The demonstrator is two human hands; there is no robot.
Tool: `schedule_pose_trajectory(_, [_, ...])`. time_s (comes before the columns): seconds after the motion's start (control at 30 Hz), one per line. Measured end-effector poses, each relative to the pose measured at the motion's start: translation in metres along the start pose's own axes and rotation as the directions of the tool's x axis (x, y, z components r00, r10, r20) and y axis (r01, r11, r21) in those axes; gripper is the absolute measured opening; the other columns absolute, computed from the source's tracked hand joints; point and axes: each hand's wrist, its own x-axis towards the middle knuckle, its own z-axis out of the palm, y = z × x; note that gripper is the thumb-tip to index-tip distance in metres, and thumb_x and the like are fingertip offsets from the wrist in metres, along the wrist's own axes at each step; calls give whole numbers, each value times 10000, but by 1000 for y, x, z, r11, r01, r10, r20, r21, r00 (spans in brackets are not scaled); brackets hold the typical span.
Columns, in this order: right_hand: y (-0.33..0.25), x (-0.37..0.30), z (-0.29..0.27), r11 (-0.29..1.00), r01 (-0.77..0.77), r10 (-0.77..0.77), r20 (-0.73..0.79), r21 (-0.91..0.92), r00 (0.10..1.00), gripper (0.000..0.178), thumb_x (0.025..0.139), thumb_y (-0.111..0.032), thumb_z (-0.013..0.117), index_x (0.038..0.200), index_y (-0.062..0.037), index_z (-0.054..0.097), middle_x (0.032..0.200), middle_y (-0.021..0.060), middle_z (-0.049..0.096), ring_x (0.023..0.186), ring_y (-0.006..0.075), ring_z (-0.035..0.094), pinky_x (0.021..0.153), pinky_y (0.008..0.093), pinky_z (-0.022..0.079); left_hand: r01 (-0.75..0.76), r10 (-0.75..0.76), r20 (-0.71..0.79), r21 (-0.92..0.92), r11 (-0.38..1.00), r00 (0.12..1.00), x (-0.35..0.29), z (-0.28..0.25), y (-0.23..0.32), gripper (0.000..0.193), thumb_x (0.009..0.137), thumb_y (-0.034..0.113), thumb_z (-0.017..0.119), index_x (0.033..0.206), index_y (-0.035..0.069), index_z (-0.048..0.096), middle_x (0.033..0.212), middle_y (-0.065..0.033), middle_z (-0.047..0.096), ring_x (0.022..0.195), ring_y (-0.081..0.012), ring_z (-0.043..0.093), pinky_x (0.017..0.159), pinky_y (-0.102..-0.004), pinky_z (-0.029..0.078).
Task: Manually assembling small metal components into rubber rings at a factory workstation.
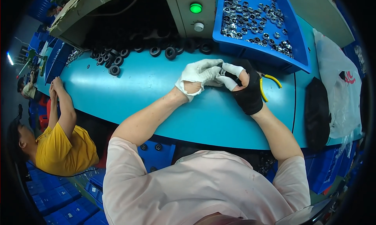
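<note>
Workbench under two gloved hands, blue tray beyond

Turquoise tabletop [125, 88] runs beneath the blue tray [250, 52], which holds many small shiny metal rings [260, 29]. Left of the tray stands a pale machine housing [188, 19] with a lit green lamp [196, 7]; black rings [170, 53] lie along its foot. Right of the tray are a clear plastic bag [337, 88] and a dark bundle [317, 111]. Well left of it sits a co-worker in a yellow shirt [66, 150].

On the wearer's side of the tray, the left hand [199, 77], white-gloved, and the right hand [246, 90], in black with white-covered fingertips, meet with fingers drawn narrow on a small part [222, 72]. Yellow-handled pliers [275, 79] lie just before the tray.

Fingers cover most of the small part, so its shape cannot be told. The machine's hollow is too dark to read, the pliers' jaws are hard to make out, and the fisheye rim cuts off the room.
</note>
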Motion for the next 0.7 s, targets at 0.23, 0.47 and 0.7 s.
schedule_pose_trajectory(0.23, [7, 2, 4, 999, 43, -43, 34, -12, 999, 362, 643, 60, 685, 990, -12, 615, 828, 140, 576, 708, 282, 586, 619, 319, 473, -27, 25, -42, -55, 998, 999, 4, 5, -6, 445, 876, 159, 623, 1213, -81, 460, 1020, -161, 598, 874, -197, 629, 768, -288, 527])
schedule_pose_trajectory(0.47, [3, 4, 1, 990, -56, 46, 80, 127, 996, 391, 711, 13, 683, 1087, -7, 580, 903, 133, 579, 764, 241, 593, 644, 309, 473, -6, 0, -116, -55, 998, 993, 3, 8, 1, 461, 850, 115, 649, 1224, -65, 447, 1071, -158, 580, 890, -206, 626, 785, -290, 528])
schedule_pose_trajectory(0.7, [1, 5, -6, 864, -470, 439, 187, 181, 879, 464, 741, -68, 721, 1170, -26, 549, 980, 85, 602, 872, 160, 607, 778, 263, 484, -1, -4, -64, -87, 996, 998, 2, 5, 5, 476, 860, 132, 636, 1247, -54, 431, 1132, -173, 552, 960, -221, 611, 843, -315, 519])
